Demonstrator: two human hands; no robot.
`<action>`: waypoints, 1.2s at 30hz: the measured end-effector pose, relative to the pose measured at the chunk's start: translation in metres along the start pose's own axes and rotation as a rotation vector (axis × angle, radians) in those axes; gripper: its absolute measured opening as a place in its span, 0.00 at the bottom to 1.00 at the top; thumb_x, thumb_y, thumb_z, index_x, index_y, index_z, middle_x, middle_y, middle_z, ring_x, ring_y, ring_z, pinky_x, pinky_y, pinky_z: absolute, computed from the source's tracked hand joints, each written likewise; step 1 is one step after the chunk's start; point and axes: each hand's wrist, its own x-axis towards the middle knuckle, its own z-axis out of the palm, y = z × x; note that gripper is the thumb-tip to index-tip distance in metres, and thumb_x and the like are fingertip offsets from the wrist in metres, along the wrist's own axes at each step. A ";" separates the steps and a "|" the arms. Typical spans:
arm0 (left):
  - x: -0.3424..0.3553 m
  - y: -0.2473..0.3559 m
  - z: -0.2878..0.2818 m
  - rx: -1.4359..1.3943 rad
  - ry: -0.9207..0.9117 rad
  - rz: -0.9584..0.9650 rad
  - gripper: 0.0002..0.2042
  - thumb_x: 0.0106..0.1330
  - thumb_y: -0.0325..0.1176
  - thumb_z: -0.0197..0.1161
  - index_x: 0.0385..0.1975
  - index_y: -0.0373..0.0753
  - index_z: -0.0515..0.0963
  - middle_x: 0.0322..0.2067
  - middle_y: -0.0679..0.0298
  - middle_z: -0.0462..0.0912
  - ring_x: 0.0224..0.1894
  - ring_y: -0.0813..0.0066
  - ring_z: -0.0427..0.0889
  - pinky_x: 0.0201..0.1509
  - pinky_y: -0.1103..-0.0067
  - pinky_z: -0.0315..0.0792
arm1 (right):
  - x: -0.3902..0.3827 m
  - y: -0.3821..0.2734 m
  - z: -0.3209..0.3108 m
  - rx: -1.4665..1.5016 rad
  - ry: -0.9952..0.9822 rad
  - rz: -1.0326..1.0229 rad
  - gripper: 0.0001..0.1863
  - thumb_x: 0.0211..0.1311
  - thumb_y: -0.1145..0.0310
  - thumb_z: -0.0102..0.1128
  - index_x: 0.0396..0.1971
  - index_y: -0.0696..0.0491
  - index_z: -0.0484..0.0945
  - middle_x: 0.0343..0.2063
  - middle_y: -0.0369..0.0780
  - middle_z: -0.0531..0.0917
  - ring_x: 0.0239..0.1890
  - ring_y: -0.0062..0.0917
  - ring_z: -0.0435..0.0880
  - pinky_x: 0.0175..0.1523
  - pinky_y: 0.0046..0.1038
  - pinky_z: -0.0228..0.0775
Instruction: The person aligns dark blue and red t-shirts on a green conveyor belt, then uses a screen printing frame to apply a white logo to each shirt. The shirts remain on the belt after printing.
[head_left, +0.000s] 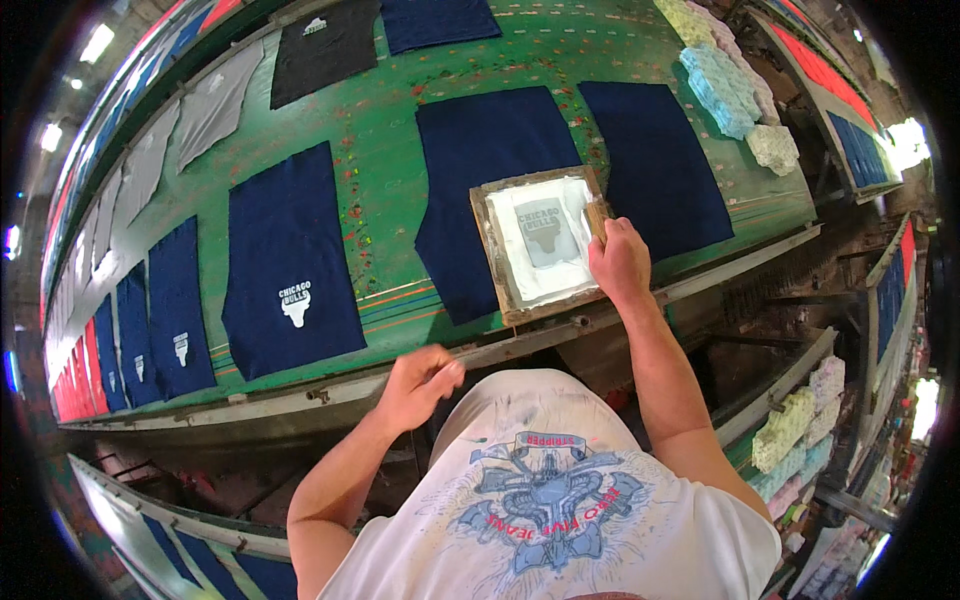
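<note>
My right hand (618, 255) grips a wooden squeegee (597, 214) at the right side of a wood-framed printing screen (482, 240), which has white ink and a letter-and-bull-head stencil. The screen lies over a dark navy fabric panel (495, 130). Lower left, near the table's front rail, my left hand (420, 385) has its fingers curled, with nothing visible in it. Another navy panel (285, 230) to the left bears a white printed motif. A plain navy panel (655, 165) is right of the screen.
The long green table (385, 190) holds more printed navy, red, grey (215, 105) and dark panels. Pastel foam-like stacks (715, 90) sit at its back right. A metal rail (720, 265) runs along the front edge. Other racks (870, 300) stand right and behind me.
</note>
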 end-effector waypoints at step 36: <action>0.172 0.009 0.122 1.322 0.629 0.089 0.19 0.66 0.25 0.63 0.57 0.28 0.84 0.70 0.55 0.80 0.67 0.56 0.80 0.77 0.57 0.68 | 0.095 0.060 0.014 0.381 -0.336 -1.141 0.16 0.61 0.76 0.64 0.47 0.48 0.91 0.45 0.38 0.91 0.53 0.37 0.88 0.60 0.41 0.81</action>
